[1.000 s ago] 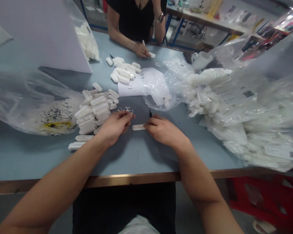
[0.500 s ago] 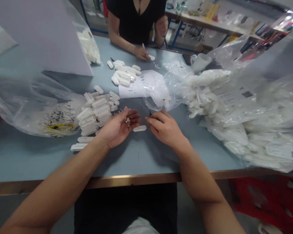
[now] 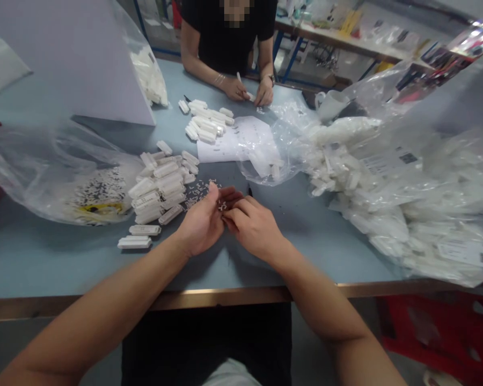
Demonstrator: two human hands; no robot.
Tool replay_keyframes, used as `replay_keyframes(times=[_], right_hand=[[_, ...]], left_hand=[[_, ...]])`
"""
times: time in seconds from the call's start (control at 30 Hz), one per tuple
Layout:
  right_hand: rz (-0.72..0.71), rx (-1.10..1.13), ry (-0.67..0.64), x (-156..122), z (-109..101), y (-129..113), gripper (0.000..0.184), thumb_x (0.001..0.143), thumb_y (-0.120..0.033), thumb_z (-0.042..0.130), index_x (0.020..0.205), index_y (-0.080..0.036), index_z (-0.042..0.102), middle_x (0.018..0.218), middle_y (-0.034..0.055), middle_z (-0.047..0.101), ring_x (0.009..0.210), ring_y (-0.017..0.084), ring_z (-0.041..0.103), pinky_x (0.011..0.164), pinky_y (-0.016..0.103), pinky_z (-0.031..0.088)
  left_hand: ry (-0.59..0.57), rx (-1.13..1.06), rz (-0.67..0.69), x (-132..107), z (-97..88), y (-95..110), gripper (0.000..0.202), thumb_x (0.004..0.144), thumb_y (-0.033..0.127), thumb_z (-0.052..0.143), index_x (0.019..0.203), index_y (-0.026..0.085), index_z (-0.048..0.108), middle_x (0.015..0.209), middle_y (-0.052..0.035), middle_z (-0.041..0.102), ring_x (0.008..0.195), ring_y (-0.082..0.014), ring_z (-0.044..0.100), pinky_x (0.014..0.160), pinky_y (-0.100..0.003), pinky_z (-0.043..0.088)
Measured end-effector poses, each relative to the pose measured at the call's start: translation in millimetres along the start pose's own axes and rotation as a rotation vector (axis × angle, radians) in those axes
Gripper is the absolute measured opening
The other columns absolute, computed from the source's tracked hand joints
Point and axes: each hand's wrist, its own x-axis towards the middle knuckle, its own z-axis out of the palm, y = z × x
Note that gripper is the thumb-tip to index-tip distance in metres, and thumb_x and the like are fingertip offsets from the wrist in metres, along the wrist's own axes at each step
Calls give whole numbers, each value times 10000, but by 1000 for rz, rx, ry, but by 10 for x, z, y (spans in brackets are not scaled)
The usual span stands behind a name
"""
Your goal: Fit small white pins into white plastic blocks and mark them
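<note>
My left hand (image 3: 203,222) is cupped palm up over the table, with a few small white pieces (image 3: 222,206) in its palm. Bent over that palm, my right hand (image 3: 254,228) has its thumb and fingertips pinched together among the pieces; whatever is between them is too small to make out. More tiny white pieces (image 3: 193,193) lie scattered on the table just left of my left hand. Beside them is a heap of white oblong plastic housings (image 3: 165,182), some with dark markings. A dark pen-like thing (image 3: 249,189) pokes out beyond my right hand.
A clear bag (image 3: 100,187) of small pieces lies at left. Bulky clear bags (image 3: 406,214) of white parts fill the right. Ahead are a printed sheet (image 3: 221,150) and another housing pile (image 3: 205,120). Across the table, a co-worker's hands (image 3: 249,94) hold a white part and a pen-like tool.
My right hand has moved left onto my left palm, which has shifted slightly right. The housing between my hands is now hidden. The co-worker's raised hand has come down to the table.
</note>
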Motion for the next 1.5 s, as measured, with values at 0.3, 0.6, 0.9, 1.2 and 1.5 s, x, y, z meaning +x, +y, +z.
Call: replay_keyframes(times=[0.3, 0.6, 0.9, 1.2, 1.5], right_hand=[[-12, -139, -23, 1, 58, -77, 216, 943, -188, 481, 813, -147, 649, 832, 103, 646, 850, 219, 542, 734, 325, 477], [113, 56, 108, 8, -42, 107, 180, 944, -195, 493, 892, -174, 663, 891, 79, 653, 874, 191, 558, 804, 322, 493], [57, -23, 16, 10, -14, 20, 254, 981, -237, 466, 860, -158, 675, 859, 90, 647, 838, 204, 544, 768, 343, 484], [94, -2, 45, -5, 40, 85, 198, 947, -223, 495, 815, -164, 630, 834, 94, 636, 835, 214, 563, 790, 352, 497], [245, 248, 328, -6, 12, 179, 124, 936, -228, 509, 916, -205, 629, 898, 56, 641, 888, 169, 608, 799, 315, 522]], left_hand=[[42, -16, -37, -36, 55, 11, 461, 984, 493, 407, 978, 144, 709, 1024, -76, 708, 946, -159, 638, 839, -288, 505], [42, -42, 33, 15, 5, 29, 445, 947, 516, 476, 886, 145, 715, 969, -102, 718, 990, -200, 633, 895, -342, 512], [24, -27, 74, -17, 28, 8, 378, 932, 479, 534, 942, 138, 697, 991, -92, 708, 1006, -185, 636, 855, -303, 504], [-2, 16, 73, -8, 8, -40, 367, 930, 488, 524, 942, 167, 701, 1005, -89, 704, 999, -193, 630, 853, -311, 501], [-28, 304, 37, -23, -22, -1, 195, 747, 295, 764, 801, 134, 668, 727, -22, 634, 622, -98, 552, 522, -205, 379]])
